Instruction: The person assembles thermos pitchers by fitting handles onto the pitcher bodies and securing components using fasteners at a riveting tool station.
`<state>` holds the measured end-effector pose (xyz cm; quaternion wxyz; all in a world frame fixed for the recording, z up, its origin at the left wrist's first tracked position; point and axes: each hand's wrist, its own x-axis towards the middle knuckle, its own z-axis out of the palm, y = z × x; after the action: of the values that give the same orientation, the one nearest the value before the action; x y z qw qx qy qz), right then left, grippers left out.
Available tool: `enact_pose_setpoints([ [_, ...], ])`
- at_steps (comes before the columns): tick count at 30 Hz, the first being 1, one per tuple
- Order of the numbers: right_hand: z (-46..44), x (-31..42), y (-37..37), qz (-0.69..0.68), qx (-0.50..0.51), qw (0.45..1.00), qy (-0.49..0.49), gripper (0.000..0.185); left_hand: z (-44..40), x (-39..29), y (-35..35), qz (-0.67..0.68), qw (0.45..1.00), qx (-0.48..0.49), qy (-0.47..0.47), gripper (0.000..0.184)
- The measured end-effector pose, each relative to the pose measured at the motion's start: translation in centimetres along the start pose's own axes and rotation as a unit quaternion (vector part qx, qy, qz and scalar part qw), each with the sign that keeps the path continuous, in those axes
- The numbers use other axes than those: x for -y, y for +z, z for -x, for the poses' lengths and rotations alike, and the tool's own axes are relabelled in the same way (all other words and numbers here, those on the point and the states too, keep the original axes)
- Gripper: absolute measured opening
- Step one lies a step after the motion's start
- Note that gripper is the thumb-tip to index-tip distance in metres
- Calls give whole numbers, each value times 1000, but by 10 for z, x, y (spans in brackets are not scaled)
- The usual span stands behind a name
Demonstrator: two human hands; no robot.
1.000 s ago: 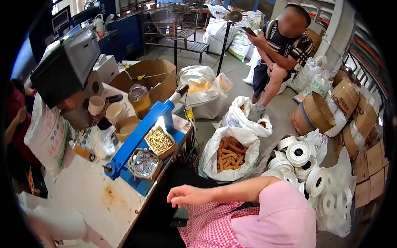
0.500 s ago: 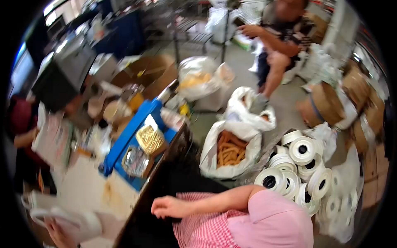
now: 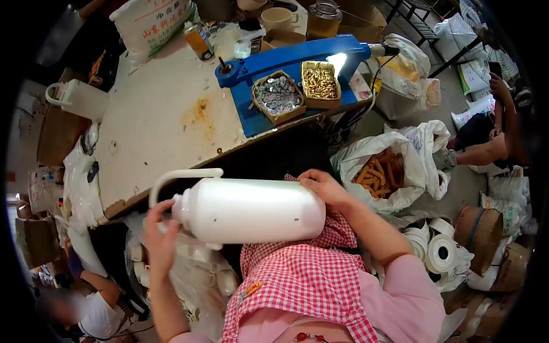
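Note:
A white plastic jug body (image 3: 257, 210) lies sideways in the air above my lap, its long curved handle on the table side. My left hand (image 3: 161, 228) holds it at the narrow neck end on the left, with the fingers beside the neck and handle. Around the wide base end, my right hand (image 3: 327, 190) grips the upper edge. A blue riveting machine (image 3: 297, 54) stands on the table, and on its base sit a box of silver washers (image 3: 278, 96) and a box of brass rivets (image 3: 320, 81).
Another white jug (image 3: 80, 98) stands at the worn table's (image 3: 154, 123) far left. A sack of orange-brown parts (image 3: 380, 174) and white round parts (image 3: 440, 253) are at the right. A seated person (image 3: 492, 140) is on the right; another person (image 3: 100, 306) is at the lower left.
The white jug has come from the lower left to above my lap. My right hand, earlier empty, now grips it too. The view has turned toward the left.

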<state>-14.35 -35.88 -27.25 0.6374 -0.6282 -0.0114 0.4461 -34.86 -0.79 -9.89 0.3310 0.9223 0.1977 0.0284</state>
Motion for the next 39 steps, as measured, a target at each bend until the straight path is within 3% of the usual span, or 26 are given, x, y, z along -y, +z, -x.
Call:
enact_pose_setpoints([
  [1, 6, 24, -6, 262, -29, 964, -20, 28, 1, 13, 29, 28, 998, -35, 38, 48],
  [2, 10, 50, -11, 508, -55, 859, -40, 30, 0, 20, 55, 57, 993, -72, 79, 50],
  [3, 6, 54, -15, 604, -133, 776, -122, 34, 0, 13, 68, 85, 988, -103, 76, 48],
  [4, -2, 65, -21, 606, -193, 745, -203, 28, 1, 12, 67, 93, 988, -95, 72, 48],
  [6, -14, 109, -28, 460, -231, 817, -260, 15, -1, 6, 68, 182, 981, -64, 9, 46],
  [7, -27, 124, -38, 405, -259, 822, -307, 12, 3, 17, 69, 165, 983, -76, -26, 45],
  [8, -40, 137, -50, 425, -291, 774, -368, 10, 4, 10, 65, 132, 987, -83, -34, 46],
  [10, -65, 155, -71, 481, -342, 720, -364, 10, 7, 6, 69, 192, 972, -100, -89, 48],
  [13, -94, 169, -87, 524, -349, 701, -334, 11, 5, 17, 84, 164, 974, -123, -94, 53],
  [16, -107, 180, -93, 576, -318, 695, -291, 13, 5, 24, 89, 153, 976, -121, -102, 55],
  [18, -108, 189, -95, 664, -275, 662, -213, 14, 5, 21, 90, 162, 974, -123, -104, 55],
  [22, -110, 195, -91, 672, -240, 684, -150, 14, 3, 22, 89, 149, 976, -123, -98, 53],
  [26, -111, 194, -91, 674, -249, 677, -158, 13, -3, 20, 88, 145, 978, -119, -96, 52],
  [29, -102, 194, -85, 646, -261, 692, -188, 11, -4, 20, 87, 145, 979, -105, -98, 52],
  [31, -97, 194, -80, 575, -291, 730, -229, 8, -3, 21, 86, 180, 973, -105, -97, 54],
  [32, -92, 196, -77, 575, -281, 730, -241, 8, -3, 21, 85, 178, 971, -119, -102, 54],
  [34, -84, 202, -67, 439, -247, 817, -283, 8, -4, 22, 84, 178, 975, -95, -89, 55],
  [39, -80, 244, 1, 311, -151, 848, -403, 8, -10, 18, 83, 170, 977, -110, -67, 51],
])
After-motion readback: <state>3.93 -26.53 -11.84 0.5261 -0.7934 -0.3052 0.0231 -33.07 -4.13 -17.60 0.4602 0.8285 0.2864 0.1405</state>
